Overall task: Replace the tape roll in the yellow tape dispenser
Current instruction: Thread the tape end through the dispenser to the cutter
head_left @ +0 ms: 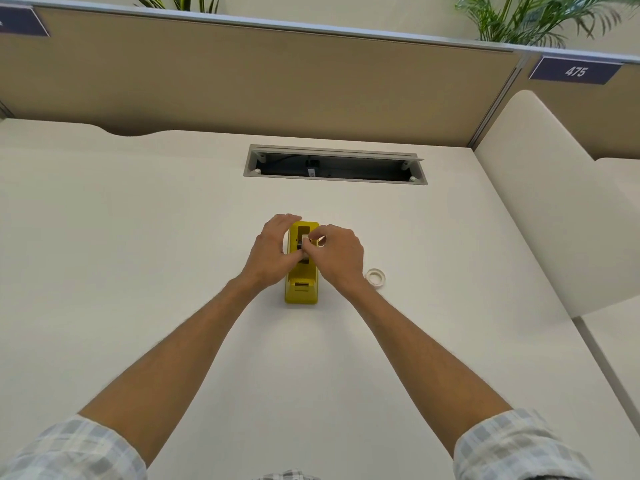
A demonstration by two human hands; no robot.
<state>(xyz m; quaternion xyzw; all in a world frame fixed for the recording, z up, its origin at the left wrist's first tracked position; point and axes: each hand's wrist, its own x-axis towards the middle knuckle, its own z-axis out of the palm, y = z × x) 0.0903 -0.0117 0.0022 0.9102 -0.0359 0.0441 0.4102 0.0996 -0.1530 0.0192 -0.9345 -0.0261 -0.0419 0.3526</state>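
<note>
A: Item one, yellow tape dispenser [300,271]?
B: Upright on the white desk [138,237], near its middle, cutter end toward the person. Its middle section is covered by both hands; only the far top and the near base show.

A: Left hand [272,252]?
B: Cupped against the dispenser's left side, fingers curled over the far top edge, thumb reaching in toward the slot. Whether it truly grips or only steadies is hard to tell.

A: Right hand [337,256]?
B: Over the dispenser's right side, fingertips drawn together, pinching something small and grey at the roll slot. The piece is mostly hidden; I cannot tell whether it is the hub or a roll.

A: Tape roll [376,277]?
B: A pale ring lying flat on the desk, just right of the right wrist, apart from the dispenser. Its near-left edge is partly hidden by the wrist.

A: Other entries?
B: Open cable tray [334,164] set in the desk beyond; a tan partition [242,71] behind; a sign [575,71] reading 475; plant fronds [533,19], blurred; plaid sleeves, cut off at the bottom edge.
</note>
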